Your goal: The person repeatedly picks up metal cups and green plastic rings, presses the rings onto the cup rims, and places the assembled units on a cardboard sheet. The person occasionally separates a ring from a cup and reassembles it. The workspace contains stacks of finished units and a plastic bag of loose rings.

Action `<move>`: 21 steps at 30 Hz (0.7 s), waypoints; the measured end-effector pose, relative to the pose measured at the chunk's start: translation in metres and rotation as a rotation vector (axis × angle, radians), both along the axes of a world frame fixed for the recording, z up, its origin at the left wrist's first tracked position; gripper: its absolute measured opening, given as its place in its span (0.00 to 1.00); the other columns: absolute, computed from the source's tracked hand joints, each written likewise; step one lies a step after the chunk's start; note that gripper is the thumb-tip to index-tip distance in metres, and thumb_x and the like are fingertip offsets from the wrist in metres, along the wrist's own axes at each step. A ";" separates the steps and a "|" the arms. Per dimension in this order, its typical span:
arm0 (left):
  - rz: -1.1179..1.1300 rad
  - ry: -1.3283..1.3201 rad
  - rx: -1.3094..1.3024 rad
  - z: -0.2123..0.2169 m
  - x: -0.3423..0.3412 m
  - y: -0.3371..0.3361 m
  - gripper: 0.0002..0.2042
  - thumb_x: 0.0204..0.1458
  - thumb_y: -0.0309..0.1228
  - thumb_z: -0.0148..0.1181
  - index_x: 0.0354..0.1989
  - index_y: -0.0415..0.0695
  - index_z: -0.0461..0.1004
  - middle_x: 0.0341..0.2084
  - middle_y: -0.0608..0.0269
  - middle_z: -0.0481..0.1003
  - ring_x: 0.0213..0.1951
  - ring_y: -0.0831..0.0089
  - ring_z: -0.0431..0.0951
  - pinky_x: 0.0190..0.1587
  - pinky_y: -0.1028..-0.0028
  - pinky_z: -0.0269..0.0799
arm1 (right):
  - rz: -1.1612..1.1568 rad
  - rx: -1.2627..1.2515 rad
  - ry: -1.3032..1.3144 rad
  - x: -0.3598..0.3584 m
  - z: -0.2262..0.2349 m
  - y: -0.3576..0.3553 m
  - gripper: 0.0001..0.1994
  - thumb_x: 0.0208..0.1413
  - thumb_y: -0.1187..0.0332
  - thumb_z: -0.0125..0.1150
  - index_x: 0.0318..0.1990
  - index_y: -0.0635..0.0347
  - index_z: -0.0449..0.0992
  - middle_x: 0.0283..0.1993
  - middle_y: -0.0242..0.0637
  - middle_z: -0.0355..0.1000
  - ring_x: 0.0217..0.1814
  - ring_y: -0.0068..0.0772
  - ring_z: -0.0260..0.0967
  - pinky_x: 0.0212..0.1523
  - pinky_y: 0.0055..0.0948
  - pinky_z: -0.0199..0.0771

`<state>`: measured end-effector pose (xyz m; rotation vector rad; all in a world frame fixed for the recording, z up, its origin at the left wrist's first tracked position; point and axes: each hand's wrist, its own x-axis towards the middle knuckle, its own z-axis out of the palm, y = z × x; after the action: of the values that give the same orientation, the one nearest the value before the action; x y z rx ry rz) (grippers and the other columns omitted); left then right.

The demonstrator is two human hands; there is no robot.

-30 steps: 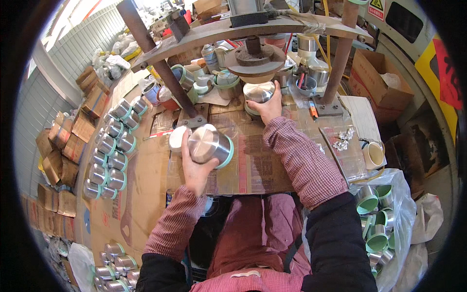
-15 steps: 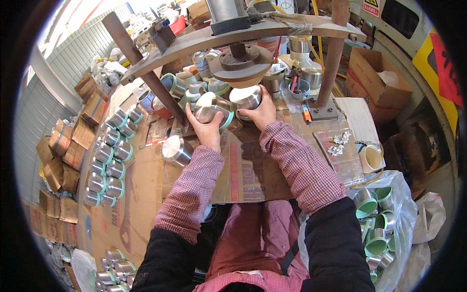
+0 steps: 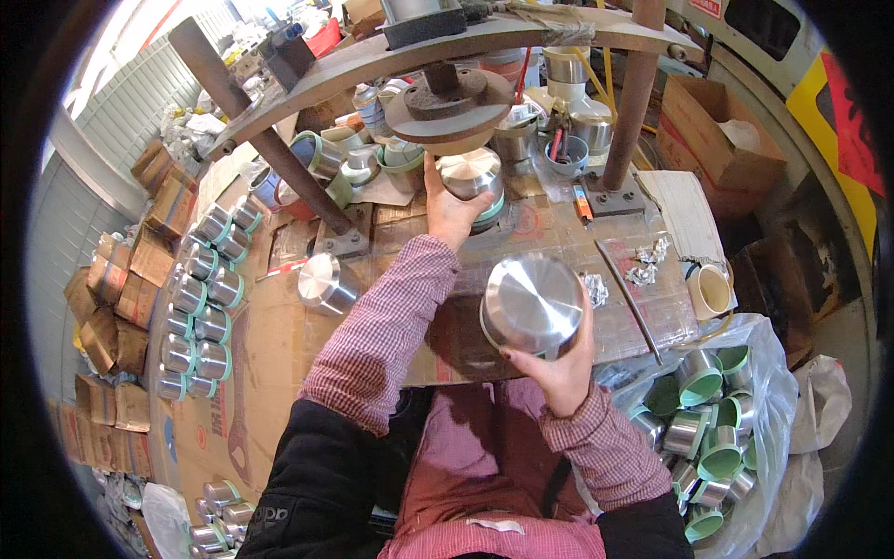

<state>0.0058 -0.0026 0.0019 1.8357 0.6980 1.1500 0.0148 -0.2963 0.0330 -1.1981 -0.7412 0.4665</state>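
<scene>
My left hand (image 3: 451, 212) is wrapped round the near left side of a steel cup (image 3: 472, 175) that stands bottom up on the bench, just under the round press plate (image 3: 450, 110). A pale green rim shows along the cup's lower edge. Closer to me, my right hand (image 3: 562, 371) grips another steel cup (image 3: 534, 300) from the right, thumb at its near side. Its shiny round base faces up, and its far fingers are partly hidden behind it. To the left of my left forearm, a third steel cup (image 3: 326, 283) sits bottom up on the cardboard.
Press posts (image 3: 303, 182) flank the work spot. Rows of steel cups (image 3: 212, 326) stand at the left. A plastic bag (image 3: 773, 410) of green-lined cups hangs at the right, near a metal rod (image 3: 629, 300) and beige mug (image 3: 710, 296). Tubs and tools crowd behind the press.
My right hand has drawn its cup from beneath the press plate back toward me. My left hand has moved its cup rightward and away from me, under the plate.
</scene>
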 end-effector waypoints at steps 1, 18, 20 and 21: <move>-0.027 -0.055 -0.060 -0.004 0.001 0.003 0.64 0.36 0.23 0.81 0.78 0.40 0.34 0.67 0.46 0.62 0.67 0.58 0.66 0.70 0.64 0.62 | -0.024 -0.029 -0.104 -0.004 -0.002 -0.011 0.57 0.34 0.67 0.84 0.73 0.66 0.52 0.70 0.48 0.57 0.73 0.46 0.59 0.73 0.43 0.57; -0.814 -0.011 -0.504 0.030 -0.138 -0.198 0.72 0.29 0.52 0.86 0.79 0.43 0.39 0.72 0.48 0.55 0.73 0.57 0.58 0.73 0.59 0.53 | -0.357 0.121 -1.147 -0.013 -0.047 -0.061 0.25 0.45 0.72 0.75 0.53 0.37 0.82 0.59 0.32 0.60 0.70 0.43 0.58 0.65 0.45 0.73; -0.766 -0.030 -0.422 0.025 -0.138 -0.210 0.69 0.30 0.44 0.86 0.79 0.44 0.40 0.70 0.51 0.57 0.71 0.58 0.58 0.74 0.60 0.51 | -0.365 0.142 -1.128 -0.018 -0.048 -0.064 0.24 0.47 0.73 0.73 0.54 0.37 0.82 0.59 0.32 0.60 0.69 0.44 0.59 0.64 0.45 0.75; -0.733 -0.025 -0.363 0.023 -0.139 -0.217 0.69 0.29 0.43 0.86 0.78 0.44 0.40 0.70 0.51 0.56 0.71 0.58 0.58 0.73 0.61 0.51 | -0.378 0.148 -1.120 -0.021 -0.049 -0.065 0.24 0.48 0.74 0.73 0.54 0.37 0.82 0.59 0.33 0.59 0.69 0.44 0.60 0.63 0.45 0.75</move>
<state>-0.1331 -0.2195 0.0244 1.5516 0.1578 0.5182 -0.0058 -0.3615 -0.0156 -1.3789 -1.4125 -0.6428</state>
